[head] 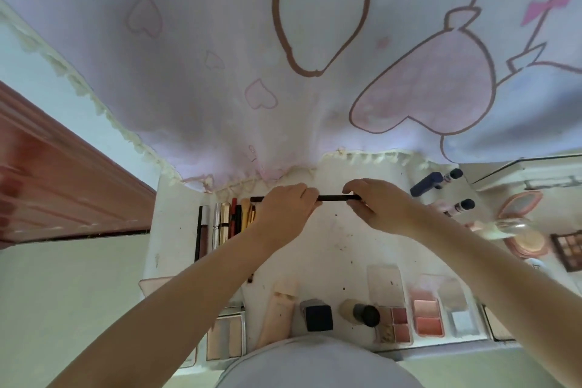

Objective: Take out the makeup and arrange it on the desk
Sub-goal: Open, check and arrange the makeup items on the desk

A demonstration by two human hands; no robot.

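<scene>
A thin black makeup pencil (333, 198) lies level above the white desk (330, 246), held at both ends. My left hand (285, 209) grips its left part with curled fingers. My right hand (378, 205) pinches its right end. Just left of my left hand, a row of lipsticks and slim tubes (222, 224) lies side by side on the desk.
Along the near edge lie a beige tube (278, 313), a dark square bottle (318, 315), a foundation bottle (360, 312) and several open blush and eyeshadow palettes (426, 315). Small bottles (436, 181) and compacts (522, 239) sit at the right. A cartoon-print cloth (283, 72) hangs behind.
</scene>
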